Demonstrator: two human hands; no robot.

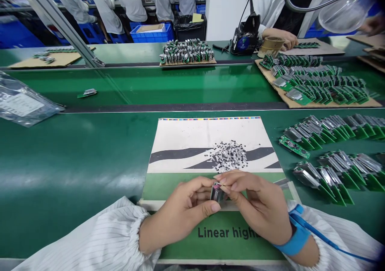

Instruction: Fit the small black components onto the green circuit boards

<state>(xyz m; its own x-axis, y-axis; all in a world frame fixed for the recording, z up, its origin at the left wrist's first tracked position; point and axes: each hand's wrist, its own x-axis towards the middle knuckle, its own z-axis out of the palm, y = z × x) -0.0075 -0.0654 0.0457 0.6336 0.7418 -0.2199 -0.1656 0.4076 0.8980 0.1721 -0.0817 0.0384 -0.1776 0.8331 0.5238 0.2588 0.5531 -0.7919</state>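
Module upright between both hands.

A small circuit board with a shiny metal part is pinched between the fingertips of the left hand and right hand, held above a printed cardboard sheet near the table's near edge.

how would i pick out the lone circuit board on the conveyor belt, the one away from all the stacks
Find the shiny green conveyor belt running across the middle of the view, beyond the printed sheet. Far left on it, near the slanted metal post, lies a single small circuit board. It lies flat and alone, unlike the boards packed in rows on the cardboard to the right.
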